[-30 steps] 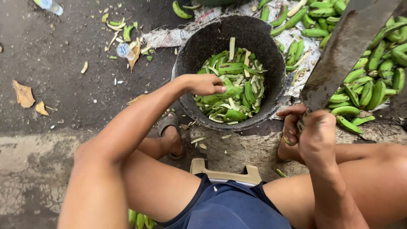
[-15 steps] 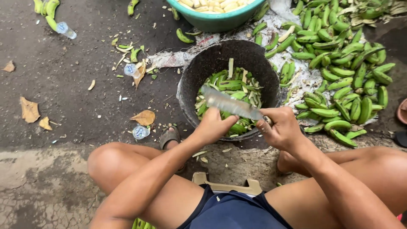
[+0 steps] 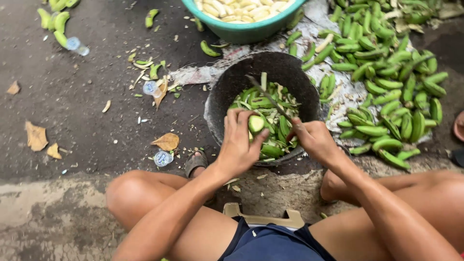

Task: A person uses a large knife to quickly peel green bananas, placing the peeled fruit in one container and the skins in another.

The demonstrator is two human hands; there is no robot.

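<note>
Down on the dark, littered ground (image 3: 87,121), a person sits low with knees spread, and the biggest thing about is the heap of green bananas (image 3: 391,92) spread over a pale sheet to the right, reaching from the top edge to just beside the right knee. Next in size is the black bucket (image 3: 227,82) straight ahead between the knees, loaded with green peels (image 3: 270,104). Behind it, touching or nearly touching its far rim, stands a teal basin (image 3: 241,33) holding pale peeled bananas (image 3: 241,8). Over the near side of the bucket the left hand (image 3: 239,145) is curled around a green banana (image 3: 255,124), whose pale cut end faces up between thumb and fingers. Just beside it the right hand (image 3: 314,140) is closed on the handle of a knife (image 3: 268,96), its thin blade slanting up and away across the peels, close to the banana; whether the edge touches the fruit I cannot tell. Scattered on the ground to the left lie a few dry brown leaves (image 3: 166,141), stray peels, a small cluster of green bananas at the upper left corner (image 3: 55,19) and some little clear plastic cups (image 3: 163,158). A sandalled foot (image 3: 195,162) shows just left of the bucket.
</note>
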